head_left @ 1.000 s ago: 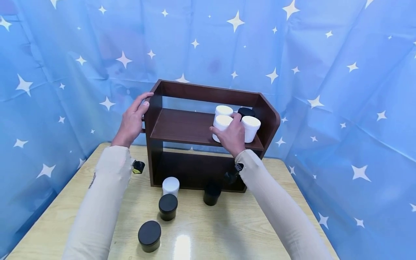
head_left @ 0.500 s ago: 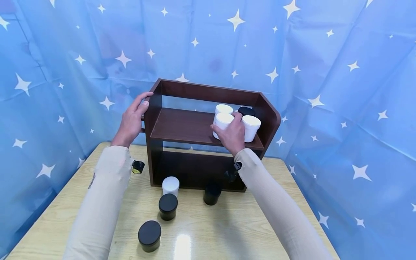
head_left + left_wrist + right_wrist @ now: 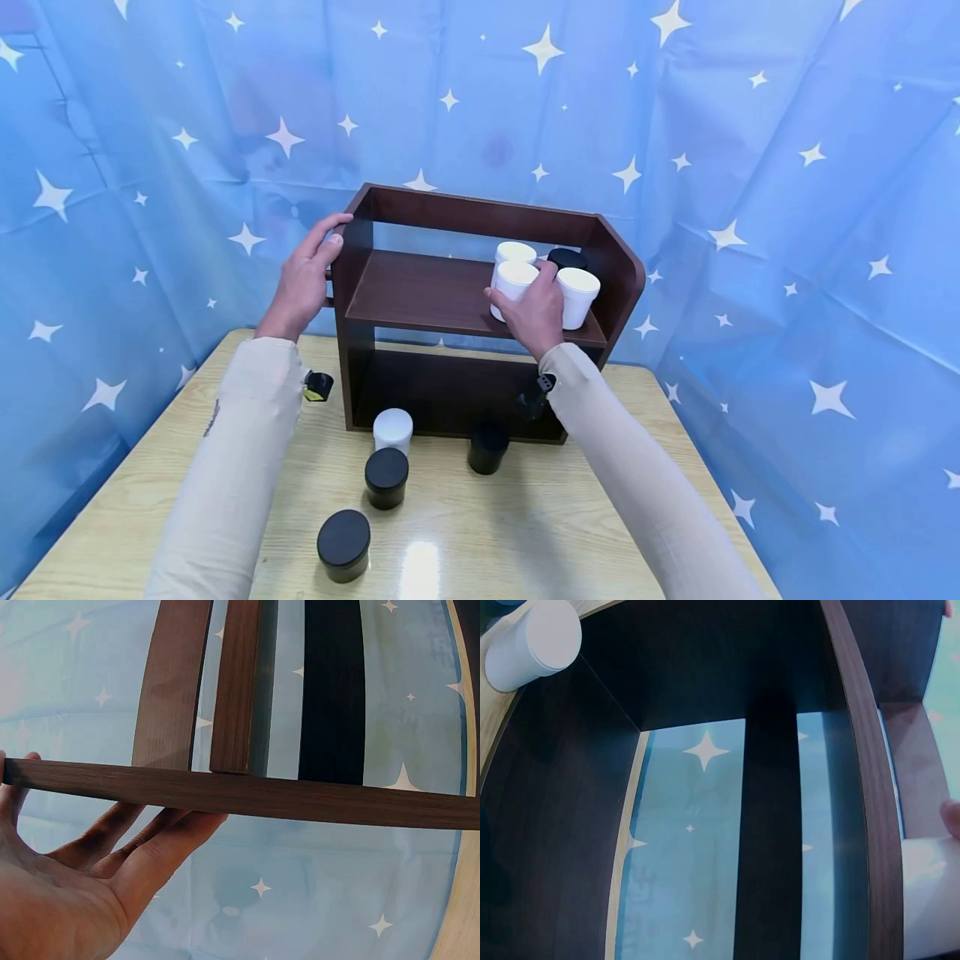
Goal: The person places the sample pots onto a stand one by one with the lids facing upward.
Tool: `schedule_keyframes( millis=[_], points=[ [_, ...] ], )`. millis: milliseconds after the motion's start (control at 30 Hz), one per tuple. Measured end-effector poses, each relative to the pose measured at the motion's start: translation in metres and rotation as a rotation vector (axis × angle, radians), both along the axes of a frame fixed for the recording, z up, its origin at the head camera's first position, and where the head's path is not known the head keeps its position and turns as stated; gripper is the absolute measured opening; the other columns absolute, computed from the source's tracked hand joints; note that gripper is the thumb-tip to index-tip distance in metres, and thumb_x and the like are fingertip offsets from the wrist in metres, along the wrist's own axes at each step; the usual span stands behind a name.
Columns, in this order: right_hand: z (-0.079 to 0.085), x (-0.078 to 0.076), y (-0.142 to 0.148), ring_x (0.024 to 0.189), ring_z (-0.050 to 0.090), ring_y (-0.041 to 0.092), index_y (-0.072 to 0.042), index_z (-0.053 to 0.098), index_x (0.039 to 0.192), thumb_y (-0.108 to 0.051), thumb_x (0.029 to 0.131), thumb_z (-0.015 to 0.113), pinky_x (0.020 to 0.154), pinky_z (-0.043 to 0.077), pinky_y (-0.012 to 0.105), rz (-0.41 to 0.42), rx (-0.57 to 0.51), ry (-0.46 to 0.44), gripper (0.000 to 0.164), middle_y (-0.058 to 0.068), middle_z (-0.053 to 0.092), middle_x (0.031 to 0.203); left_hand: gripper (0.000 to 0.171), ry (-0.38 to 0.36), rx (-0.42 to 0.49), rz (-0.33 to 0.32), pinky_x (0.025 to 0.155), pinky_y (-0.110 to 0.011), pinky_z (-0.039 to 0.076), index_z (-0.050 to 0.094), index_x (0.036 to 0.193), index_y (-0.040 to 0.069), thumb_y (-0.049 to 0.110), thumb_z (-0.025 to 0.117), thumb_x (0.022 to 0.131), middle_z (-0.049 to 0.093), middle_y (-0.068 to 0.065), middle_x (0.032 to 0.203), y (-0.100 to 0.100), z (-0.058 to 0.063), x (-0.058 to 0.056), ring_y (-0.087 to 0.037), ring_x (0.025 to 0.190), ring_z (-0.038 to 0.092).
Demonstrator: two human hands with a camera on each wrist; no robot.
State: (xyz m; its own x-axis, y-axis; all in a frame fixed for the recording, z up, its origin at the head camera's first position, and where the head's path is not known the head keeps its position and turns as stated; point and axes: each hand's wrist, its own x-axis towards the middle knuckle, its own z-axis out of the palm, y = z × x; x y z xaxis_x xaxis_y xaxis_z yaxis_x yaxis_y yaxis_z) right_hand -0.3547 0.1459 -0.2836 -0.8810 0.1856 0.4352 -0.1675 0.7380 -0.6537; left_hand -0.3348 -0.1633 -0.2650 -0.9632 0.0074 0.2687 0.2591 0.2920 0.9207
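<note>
A dark brown two-tier shelf (image 3: 427,287) stands on the wooden table. My right hand (image 3: 534,312) grips a white lidded jar (image 3: 513,282) at the front of the upper tier, thumb on its left side and fingers to the right. That jar's side and the thumb tip show at the right edge of the right wrist view. Another white jar (image 3: 516,251) stands behind it; a third white jar (image 3: 577,300) and a black jar (image 3: 567,259) are to its right. My left hand (image 3: 300,279) rests against the shelf's left side panel (image 3: 315,799), fingers extended along its outer face.
On the table before the shelf stand a white jar (image 3: 393,429), a black jar (image 3: 387,477) and, nearer, another black jar (image 3: 344,544). One more black jar (image 3: 488,447) is by the lower tier's front edge. A blue star-patterned curtain (image 3: 480,100) surrounds the table.
The white jar in my right hand has shifted very slightly back and to the right on the upper tier. My left hand stays against the shelf side.
</note>
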Motion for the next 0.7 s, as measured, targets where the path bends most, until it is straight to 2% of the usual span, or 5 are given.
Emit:
schedule_keyframes(
  millis=[367,700],
  points=[
    [0.0002,0.0037,-0.0013,0.12,0.056,0.036,-0.005,0.033,0.142,-0.045,0.08,0.082,0.101,0.051,0.052,0.008,0.014,0.013,0.089,0.021,0.054,0.133,0.044,-0.013,0.002,-0.005,0.099,-0.071,0.046,0.034,0.149,0.052,0.056,0.029,0.106,0.036,-0.011,0.158,-0.0007,-0.0003,0.0,-0.046,0.129,0.051],
    [0.0089,0.0044,-0.0041,0.119,0.054,0.034,-0.003,0.034,0.141,-0.045,0.08,0.082,0.101,0.049,0.05,0.014,0.024,0.03,0.089,0.02,0.052,0.133,0.045,-0.008,0.002,-0.005,0.099,-0.072,0.045,0.034,0.15,0.05,0.056,0.029,0.106,0.036,-0.011,0.158,-0.0014,-0.0006,0.0007,-0.047,0.129,0.051]
  ],
)
